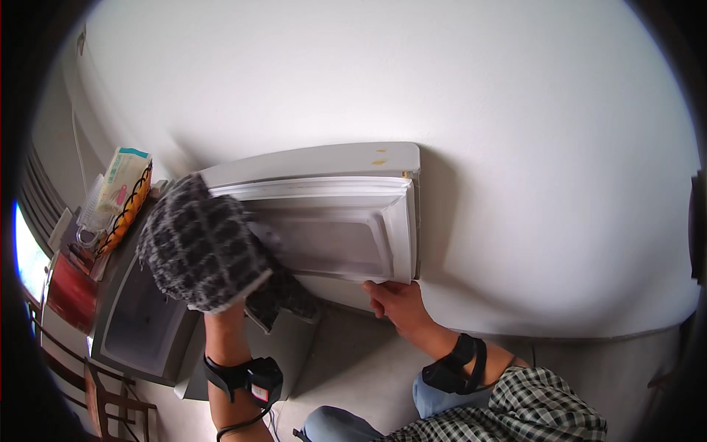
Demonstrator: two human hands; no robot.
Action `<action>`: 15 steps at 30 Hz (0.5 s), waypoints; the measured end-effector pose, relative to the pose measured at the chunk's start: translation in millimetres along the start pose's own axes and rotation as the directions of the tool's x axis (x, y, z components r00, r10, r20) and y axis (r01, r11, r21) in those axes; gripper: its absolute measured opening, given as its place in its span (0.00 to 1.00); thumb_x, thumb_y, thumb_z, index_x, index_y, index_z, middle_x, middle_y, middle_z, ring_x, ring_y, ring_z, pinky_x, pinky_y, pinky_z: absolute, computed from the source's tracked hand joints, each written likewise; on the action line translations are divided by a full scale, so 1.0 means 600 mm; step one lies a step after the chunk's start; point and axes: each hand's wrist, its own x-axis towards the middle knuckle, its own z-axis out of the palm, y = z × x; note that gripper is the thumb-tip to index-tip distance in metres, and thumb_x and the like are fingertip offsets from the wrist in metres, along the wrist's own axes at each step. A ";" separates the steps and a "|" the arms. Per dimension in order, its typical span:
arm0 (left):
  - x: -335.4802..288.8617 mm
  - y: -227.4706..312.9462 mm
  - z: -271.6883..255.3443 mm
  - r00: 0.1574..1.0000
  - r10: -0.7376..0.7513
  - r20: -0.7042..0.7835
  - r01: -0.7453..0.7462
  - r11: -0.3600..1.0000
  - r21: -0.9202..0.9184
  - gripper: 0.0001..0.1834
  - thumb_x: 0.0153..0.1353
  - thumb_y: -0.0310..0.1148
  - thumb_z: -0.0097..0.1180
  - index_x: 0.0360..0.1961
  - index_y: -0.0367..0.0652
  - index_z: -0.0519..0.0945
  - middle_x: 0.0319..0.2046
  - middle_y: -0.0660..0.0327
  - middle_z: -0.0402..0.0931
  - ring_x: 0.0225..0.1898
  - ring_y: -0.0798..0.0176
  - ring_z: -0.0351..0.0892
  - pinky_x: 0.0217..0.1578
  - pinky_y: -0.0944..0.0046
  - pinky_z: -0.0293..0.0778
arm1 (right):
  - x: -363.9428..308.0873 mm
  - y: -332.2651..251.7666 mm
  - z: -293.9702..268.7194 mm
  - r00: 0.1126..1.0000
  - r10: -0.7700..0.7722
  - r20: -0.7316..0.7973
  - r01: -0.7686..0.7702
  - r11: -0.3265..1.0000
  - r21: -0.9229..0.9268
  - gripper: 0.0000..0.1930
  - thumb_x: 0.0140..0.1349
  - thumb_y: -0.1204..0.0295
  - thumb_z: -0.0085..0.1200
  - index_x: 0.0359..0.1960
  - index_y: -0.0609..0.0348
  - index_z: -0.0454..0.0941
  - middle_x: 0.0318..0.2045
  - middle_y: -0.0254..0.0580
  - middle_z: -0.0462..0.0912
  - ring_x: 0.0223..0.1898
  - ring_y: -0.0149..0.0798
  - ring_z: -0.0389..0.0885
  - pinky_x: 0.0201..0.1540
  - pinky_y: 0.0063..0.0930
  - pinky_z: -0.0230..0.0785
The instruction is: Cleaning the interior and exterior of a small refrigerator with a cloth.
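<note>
Bracing the central white rectangular plastic door (328, 239) by its near edge, right hand (400, 303) pinching it, should steady it against fluffy grey-checked cloth (200, 247), left, hiding the left hand, grip unclear.

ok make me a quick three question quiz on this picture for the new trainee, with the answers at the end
1. What covers the left hand?
a) a rubber glove
b) a dark checked cloth
c) a paper bag
2. True or false: the right hand is gloved.
3. Fill the gap: the orange basket is to the ____ of the open door in the picture.

Key:
1. b
2. False: it is bare, with its fingers at the door's lower edge as seen here.
3. left
</note>
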 end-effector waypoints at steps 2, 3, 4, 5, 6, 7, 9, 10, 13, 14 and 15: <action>-0.012 -0.016 0.024 0.994 0.045 0.102 -0.051 0.997 0.058 0.19 0.57 0.37 0.42 0.48 0.40 0.64 0.45 0.59 0.65 0.44 0.63 0.66 0.43 0.63 0.66 | 0.001 -0.001 -0.006 0.999 -0.003 0.052 0.006 0.998 -0.059 0.14 0.50 0.64 0.53 0.21 0.65 0.75 0.13 0.33 0.71 0.13 0.23 0.64 0.17 0.16 0.57; -0.018 -0.030 0.037 0.986 0.061 0.155 -0.075 0.993 0.087 0.19 0.57 0.37 0.42 0.48 0.40 0.64 0.45 0.59 0.66 0.44 0.62 0.66 0.43 0.63 0.66 | 0.000 -0.003 -0.012 0.998 0.000 0.056 0.004 0.998 -0.063 0.14 0.50 0.64 0.53 0.21 0.65 0.75 0.13 0.33 0.71 0.13 0.23 0.64 0.17 0.16 0.57; -0.023 -0.045 0.047 0.977 0.074 0.202 -0.096 0.990 0.103 0.19 0.57 0.37 0.42 0.48 0.41 0.64 0.45 0.59 0.66 0.44 0.62 0.66 0.43 0.63 0.66 | -0.003 -0.009 -0.020 0.997 0.033 0.074 -0.020 0.985 -0.169 0.13 0.50 0.65 0.53 0.22 0.64 0.75 0.13 0.33 0.72 0.15 0.24 0.66 0.18 0.16 0.58; -0.030 -0.046 0.051 0.968 0.087 0.235 -0.118 0.985 0.122 0.19 0.57 0.36 0.41 0.48 0.41 0.64 0.45 0.59 0.66 0.44 0.62 0.67 0.43 0.63 0.66 | -0.007 -0.015 -0.023 0.993 0.066 0.097 -0.038 0.963 -0.268 0.11 0.50 0.66 0.53 0.23 0.64 0.76 0.14 0.33 0.72 0.16 0.24 0.67 0.19 0.16 0.59; -0.035 -0.045 0.052 0.961 0.102 0.258 -0.141 0.981 0.134 0.19 0.57 0.36 0.41 0.48 0.41 0.64 0.45 0.59 0.66 0.44 0.62 0.67 0.43 0.63 0.66 | -0.008 -0.018 -0.027 0.991 0.068 0.114 -0.035 0.964 -0.265 0.11 0.50 0.66 0.53 0.23 0.64 0.76 0.14 0.33 0.72 0.16 0.24 0.67 0.19 0.16 0.59; -0.036 -0.047 0.064 0.951 0.117 0.286 -0.159 0.979 0.126 0.19 0.57 0.36 0.41 0.48 0.41 0.64 0.45 0.59 0.66 0.44 0.62 0.67 0.44 0.63 0.66 | -0.012 -0.027 -0.039 0.988 0.065 0.142 -0.014 0.942 -0.334 0.11 0.50 0.66 0.53 0.26 0.63 0.76 0.15 0.33 0.72 0.17 0.24 0.68 0.20 0.16 0.60; -0.037 -0.042 0.072 0.936 0.153 0.316 -0.200 0.972 0.121 0.18 0.57 0.36 0.41 0.48 0.41 0.64 0.45 0.59 0.66 0.44 0.62 0.67 0.44 0.63 0.66 | -0.016 -0.036 -0.050 0.980 0.070 0.187 0.010 0.917 -0.399 0.12 0.50 0.66 0.52 0.28 0.63 0.76 0.15 0.33 0.73 0.18 0.24 0.68 0.21 0.16 0.61; -0.036 -0.036 0.071 0.933 0.171 0.317 -0.220 0.967 0.127 0.18 0.57 0.36 0.41 0.48 0.41 0.64 0.45 0.59 0.66 0.44 0.62 0.67 0.44 0.63 0.66 | -0.015 -0.037 -0.050 0.971 0.068 0.229 0.028 0.920 -0.391 0.12 0.50 0.66 0.52 0.29 0.63 0.76 0.16 0.33 0.73 0.18 0.23 0.68 0.21 0.16 0.61; -0.032 -0.021 0.071 0.921 0.215 0.326 -0.266 0.956 0.123 0.18 0.58 0.36 0.41 0.48 0.41 0.64 0.45 0.59 0.66 0.43 0.62 0.67 0.44 0.63 0.67 | -0.015 -0.035 -0.046 0.958 0.081 0.276 0.028 0.929 -0.369 0.11 0.50 0.67 0.52 0.29 0.63 0.76 0.16 0.33 0.74 0.18 0.23 0.69 0.21 0.16 0.61; -0.033 -0.016 0.072 0.916 0.226 0.331 -0.277 0.954 0.117 0.18 0.58 0.36 0.40 0.48 0.41 0.64 0.45 0.59 0.66 0.43 0.62 0.67 0.44 0.63 0.67 | -0.015 -0.033 -0.046 0.957 0.093 0.275 0.011 0.936 -0.353 0.11 0.51 0.67 0.51 0.29 0.63 0.77 0.17 0.33 0.74 0.18 0.23 0.69 0.21 0.16 0.62; -0.033 -0.016 0.078 0.907 0.236 0.348 -0.287 0.953 0.100 0.18 0.58 0.36 0.40 0.48 0.41 0.64 0.45 0.59 0.66 0.43 0.62 0.67 0.44 0.63 0.67 | -0.015 -0.032 -0.050 0.960 0.088 0.267 0.013 0.934 -0.357 0.11 0.51 0.67 0.51 0.29 0.63 0.77 0.17 0.33 0.74 0.18 0.23 0.69 0.21 0.16 0.62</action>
